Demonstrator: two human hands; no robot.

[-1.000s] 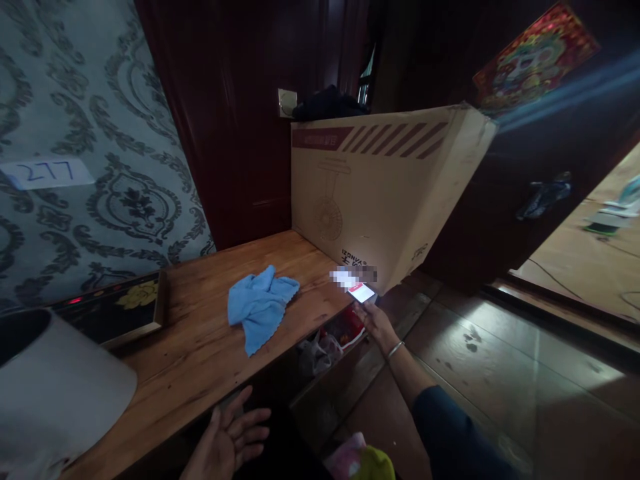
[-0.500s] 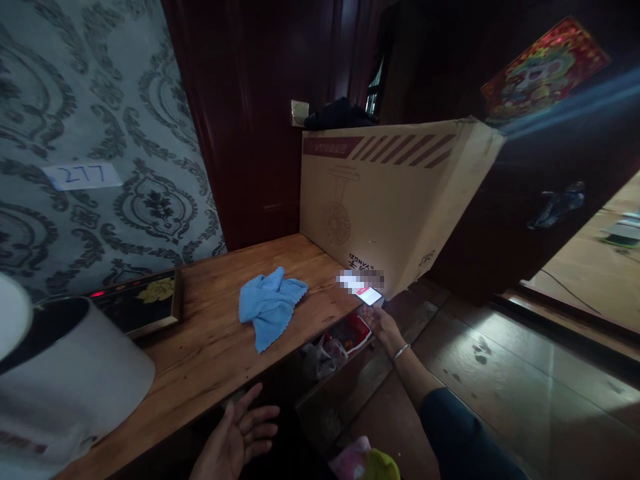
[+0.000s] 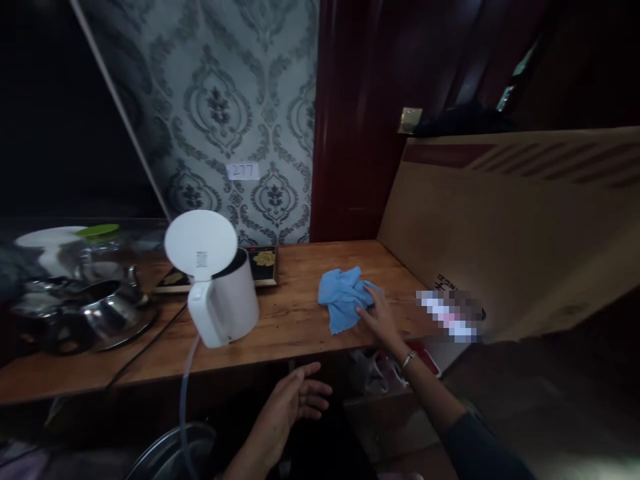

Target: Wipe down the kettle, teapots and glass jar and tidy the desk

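A crumpled blue cloth (image 3: 343, 300) lies on the wooden tabletop (image 3: 300, 270). My right hand (image 3: 380, 317) is at its right side, with thumb and fingers closing on the cloth's edge. My left hand (image 3: 295, 400) hangs in front of the table's edge with its fingers stretched out and nothing in them. To the left of the cloth stands a white electric kettle (image 3: 235, 300), its lid raised. A phone with a lit, partly blurred screen (image 3: 447, 317) lies at the right, by the cardboard box (image 3: 505, 227).
Behind the kettle is a dark flat panel with a yellow flower (image 3: 265, 259). A steel pot (image 3: 107, 310) and a green-lidded glass jar (image 3: 100, 250) stand at the left. A clear hose (image 3: 185, 393) runs down into a metal basin (image 3: 170, 447). Bags sit on a shelf below the tabletop.
My right hand has let go of the phone and moved left onto the blue cloth. The view has turned left, bringing the whole kettle and the pots into sight. My left hand stays open.
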